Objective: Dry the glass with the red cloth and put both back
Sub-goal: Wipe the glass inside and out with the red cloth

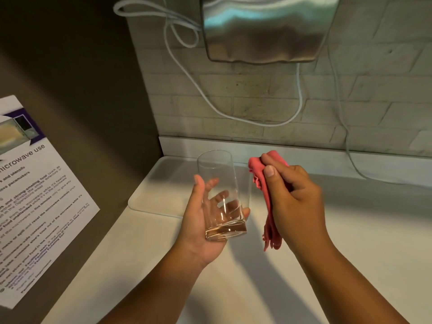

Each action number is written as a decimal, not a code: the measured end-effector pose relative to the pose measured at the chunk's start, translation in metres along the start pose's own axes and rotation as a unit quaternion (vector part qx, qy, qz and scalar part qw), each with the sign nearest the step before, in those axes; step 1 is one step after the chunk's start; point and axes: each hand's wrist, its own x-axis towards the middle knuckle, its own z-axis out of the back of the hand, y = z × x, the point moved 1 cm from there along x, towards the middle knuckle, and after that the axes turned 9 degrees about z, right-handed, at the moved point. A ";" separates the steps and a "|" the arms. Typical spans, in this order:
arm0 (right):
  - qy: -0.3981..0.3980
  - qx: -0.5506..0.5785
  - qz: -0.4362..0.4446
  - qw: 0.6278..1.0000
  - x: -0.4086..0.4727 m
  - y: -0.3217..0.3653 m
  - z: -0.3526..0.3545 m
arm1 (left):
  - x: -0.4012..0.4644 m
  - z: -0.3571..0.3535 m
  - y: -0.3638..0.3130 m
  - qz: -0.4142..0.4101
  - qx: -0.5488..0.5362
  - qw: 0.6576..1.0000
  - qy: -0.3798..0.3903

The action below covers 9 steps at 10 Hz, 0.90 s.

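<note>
A clear tall glass (218, 169) rests in my left hand (198, 218), its thick base in my palm and its mouth tilted up and away. My fingers wrap the far side and show through the glass. The red cloth (268, 206) is bunched in my right hand (297, 197), just right of the glass and apart from it. One end of the cloth pokes out above my thumb and the rest hangs down below my fist. Both hands are held above the white counter (233, 288).
A white tray (163, 183) lies on the counter against the back ledge, under and behind the glass. A steel appliance (264, 29) hangs on the brick wall above, with white cables (233, 115) looping down. A microwave-use notice (35, 206) is stuck on the dark left wall.
</note>
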 end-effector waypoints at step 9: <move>0.075 -0.183 0.148 0.969 0.015 0.025 -0.042 | -0.019 -0.009 0.018 -0.060 0.185 0.980 -0.041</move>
